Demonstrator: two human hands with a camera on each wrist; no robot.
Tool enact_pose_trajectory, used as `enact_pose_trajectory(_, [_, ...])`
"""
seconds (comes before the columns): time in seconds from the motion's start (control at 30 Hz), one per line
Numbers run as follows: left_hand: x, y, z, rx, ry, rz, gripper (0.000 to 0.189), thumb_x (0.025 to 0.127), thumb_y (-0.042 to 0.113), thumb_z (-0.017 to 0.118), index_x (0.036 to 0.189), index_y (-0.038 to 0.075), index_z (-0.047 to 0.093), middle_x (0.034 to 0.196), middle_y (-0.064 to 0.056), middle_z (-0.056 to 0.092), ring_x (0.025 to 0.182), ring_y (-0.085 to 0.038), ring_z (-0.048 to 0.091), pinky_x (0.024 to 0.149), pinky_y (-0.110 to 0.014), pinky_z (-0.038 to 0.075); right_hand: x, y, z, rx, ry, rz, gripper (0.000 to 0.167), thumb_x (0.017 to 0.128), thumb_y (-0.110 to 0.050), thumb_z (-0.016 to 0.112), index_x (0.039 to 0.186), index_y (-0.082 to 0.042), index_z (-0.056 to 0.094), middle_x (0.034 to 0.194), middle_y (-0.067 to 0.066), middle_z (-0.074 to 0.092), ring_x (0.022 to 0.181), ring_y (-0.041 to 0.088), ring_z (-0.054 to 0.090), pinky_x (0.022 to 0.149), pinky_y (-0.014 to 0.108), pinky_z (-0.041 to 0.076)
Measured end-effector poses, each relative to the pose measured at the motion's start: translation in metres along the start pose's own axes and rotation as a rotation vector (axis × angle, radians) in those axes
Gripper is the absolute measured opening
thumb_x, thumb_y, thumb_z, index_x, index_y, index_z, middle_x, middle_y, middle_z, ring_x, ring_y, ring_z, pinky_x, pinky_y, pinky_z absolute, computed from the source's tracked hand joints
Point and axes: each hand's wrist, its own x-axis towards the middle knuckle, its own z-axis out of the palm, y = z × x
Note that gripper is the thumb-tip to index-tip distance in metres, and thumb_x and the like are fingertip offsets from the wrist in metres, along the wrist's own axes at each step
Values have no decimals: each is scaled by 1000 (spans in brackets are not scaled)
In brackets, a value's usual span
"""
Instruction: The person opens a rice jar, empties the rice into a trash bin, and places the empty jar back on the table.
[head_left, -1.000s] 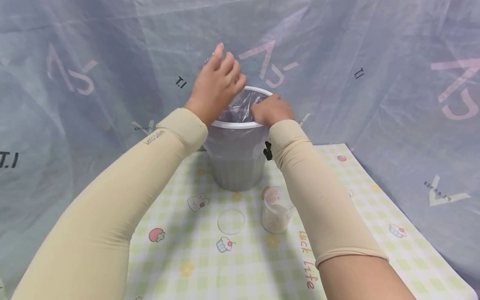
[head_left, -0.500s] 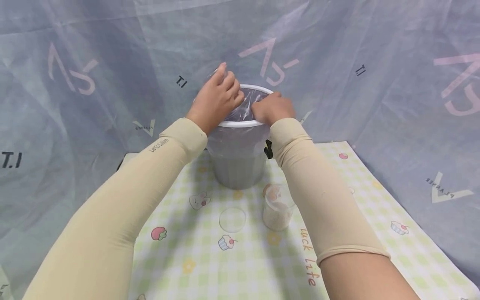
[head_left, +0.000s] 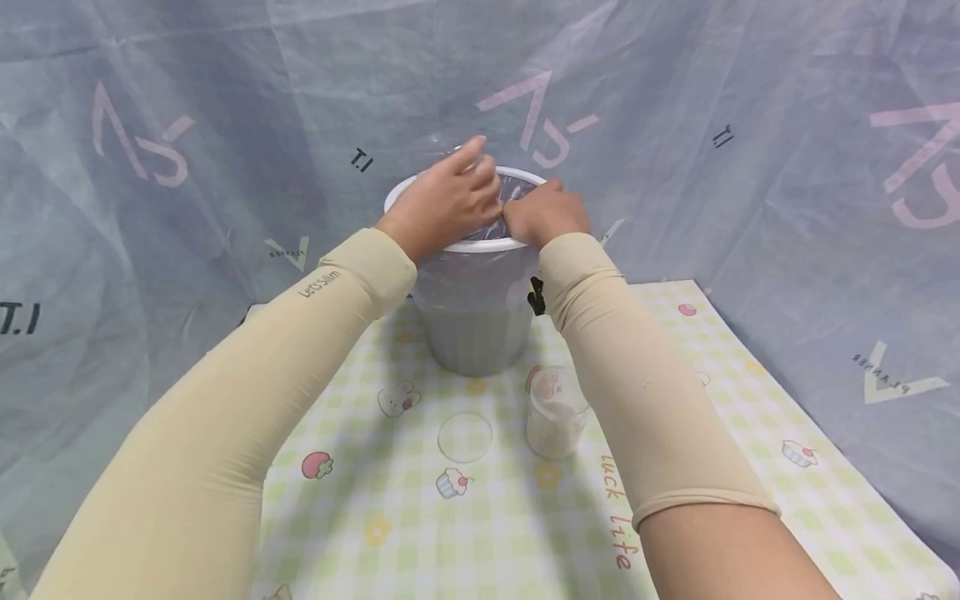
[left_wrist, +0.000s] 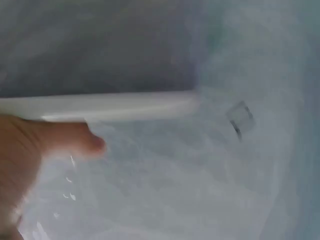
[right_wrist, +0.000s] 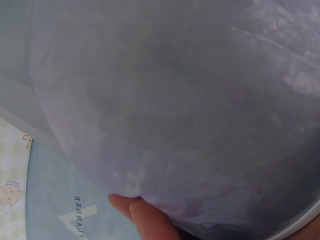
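Observation:
A translucent grey trash bin [head_left: 476, 321] with a white rim [head_left: 483, 246] stands upright at the back of the table, lined with a clear plastic trash bag [head_left: 517, 190]. My left hand [head_left: 450, 200] pinches loose bag film over the bin's mouth; a see-through fold shows beyond its fingers in the head view. Its thumb [left_wrist: 75, 139] lies just below a blurred white rim in the left wrist view. At the bin's right side my right hand [head_left: 547, 217] grips the bag at the rim, fingers curled. One finger [right_wrist: 150, 220] meets the film in the right wrist view; other fingertips are hidden.
In front of the bin, a clear jar [head_left: 555, 425] with pale contents stands partly behind the right forearm. A thin clear disc [head_left: 465, 437] lies left of it. The table has a green checked cloth [head_left: 442, 550]; a blue-grey curtain [head_left: 645, 75] hangs behind.
My left hand has come down and to the right, closer to the rim and the right hand, uncovering the rim's far left part. The right hand stays at the bin's right side.

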Motion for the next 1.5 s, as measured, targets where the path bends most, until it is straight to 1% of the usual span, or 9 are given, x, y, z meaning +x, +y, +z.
enact_pose_trajectory(0.3, [-2, 10, -2, 20, -193, -76, 38, 104, 5, 48, 140, 14, 48, 145, -19, 51, 128, -39, 45, 122, -62, 18, 0, -2, 4, -1, -14, 0, 87, 98, -53, 34, 162, 2, 11, 148, 26, 46, 126, 35, 54, 100, 43, 51])
enact_pose_trajectory(0.47, [-2, 11, -3, 8, -206, -129, 43, 103, 7, 49, 145, 14, 43, 146, -20, 49, 132, -41, 42, 123, -62, 17, 1, 1, 3, 9, -6, 2, 86, 97, -53, 34, 161, 1, 14, 148, 26, 46, 126, 35, 54, 100, 43, 51])
enact_pose_trajectory(0.57, [-5, 15, 1, -14, -108, -229, 40, 103, 4, 45, 141, 15, 46, 142, -18, 52, 132, -39, 44, 122, -60, 20, 0, 3, 2, 8, -5, -3, 87, 98, -52, 34, 161, 2, 11, 149, 27, 45, 128, 36, 53, 101, 43, 50])
enact_pose_trajectory(0.73, [-12, 24, 13, -104, 255, -520, 42, 104, -1, 26, 121, 16, 60, 121, -13, 61, 125, -33, 52, 118, -54, 31, 0, 5, 2, 0, 4, -8, 91, 97, -53, 35, 163, 3, 6, 154, 28, 41, 137, 39, 48, 107, 46, 47])
enact_pose_trajectory(0.8, [-13, 26, 16, -106, 333, -578, 46, 104, -1, 23, 117, 17, 63, 117, -12, 62, 123, -32, 54, 116, -54, 33, 0, 5, 2, 1, 5, -7, 92, 96, -53, 35, 163, 2, 5, 154, 28, 40, 139, 39, 46, 108, 46, 46])
enact_pose_trajectory(0.93, [-11, 27, 17, -80, 343, -589, 44, 104, 0, 25, 117, 19, 63, 117, -11, 62, 124, -32, 54, 116, -54, 33, 1, 6, 2, 11, 8, 5, 92, 96, -52, 36, 163, 2, 5, 154, 27, 41, 136, 37, 49, 106, 45, 47])
enact_pose_trajectory(1.07, [-12, 26, 17, -139, 366, -602, 45, 104, -1, 26, 119, 18, 63, 116, -11, 62, 123, -32, 55, 115, -55, 34, 2, 7, 2, 9, 7, 8, 93, 96, -52, 36, 164, 1, 1, 157, 27, 39, 138, 38, 48, 107, 46, 47])
enact_pose_trajectory(1.3, [-33, 19, 25, -350, 387, -706, 41, 103, -1, 38, 132, 18, 61, 127, -13, 64, 126, -35, 53, 110, -59, 33, 0, 2, 7, 6, 11, 18, 94, 95, -53, 36, 164, -1, 0, 158, 27, 38, 142, 39, 45, 108, 47, 47])
enact_pose_trajectory(1.5, [-49, 20, 25, -364, 395, -793, 46, 97, 0, 40, 136, 16, 58, 130, -14, 62, 124, -36, 54, 104, -62, 33, -4, -3, 8, -2, 4, 10, 91, 97, -52, 34, 164, -1, 1, 153, 26, 44, 135, 37, 51, 99, 45, 50])
